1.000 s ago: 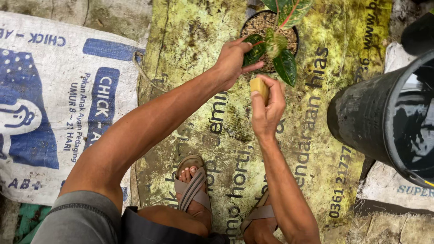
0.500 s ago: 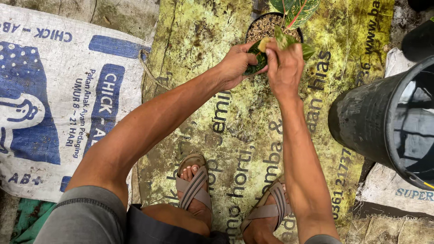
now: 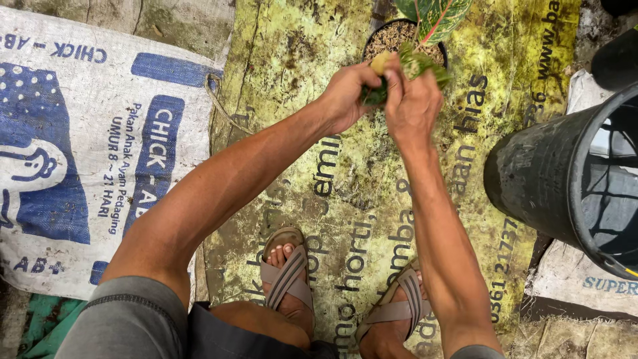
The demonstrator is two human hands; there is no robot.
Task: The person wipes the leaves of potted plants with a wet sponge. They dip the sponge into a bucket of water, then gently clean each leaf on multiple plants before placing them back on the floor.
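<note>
A small black pot (image 3: 372,41) filled with coarse brown growing mix stands at the top middle on a yellow-green printed mat (image 3: 292,73). A plant with green and pink-veined leaves (image 3: 435,16) grows from it. My left hand (image 3: 345,96) pinches a dark green leaf at the plant's base. My right hand (image 3: 412,100) is closed on a small yellowish tool (image 3: 380,62) and touches the same leaves. Both hands meet just in front of the pot's near rim.
A large black bucket (image 3: 531,179) stands at the right, its open mouth facing up. A white and blue printed sack (image 3: 86,153) lies to the left of the mat. My sandalled feet (image 3: 289,279) rest on the mat's near part.
My right hand has moved up from the mat to the plant with the yellowish tool. Both hands now sit together at the leaves by the pot.
</note>
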